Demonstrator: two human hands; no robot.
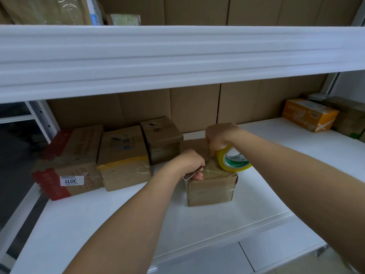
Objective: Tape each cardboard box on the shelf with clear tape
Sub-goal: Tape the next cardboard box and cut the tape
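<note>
Mid-shelf [256, 194], near its front edge, small cardboard box [211, 190]: right hand [219, 138] grips yellow-edged tape roll [234, 160] on top, left hand [189, 165] pinches a small metal tool [190, 176] at the box's top left edge. By the left edge, red-taped box [69, 165] label reads "3011".

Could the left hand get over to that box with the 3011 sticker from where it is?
Probably yes. The left hand holds a small metal tool on the middle box; the stickered box sits at the shelf's front edge, nothing before it.
</note>
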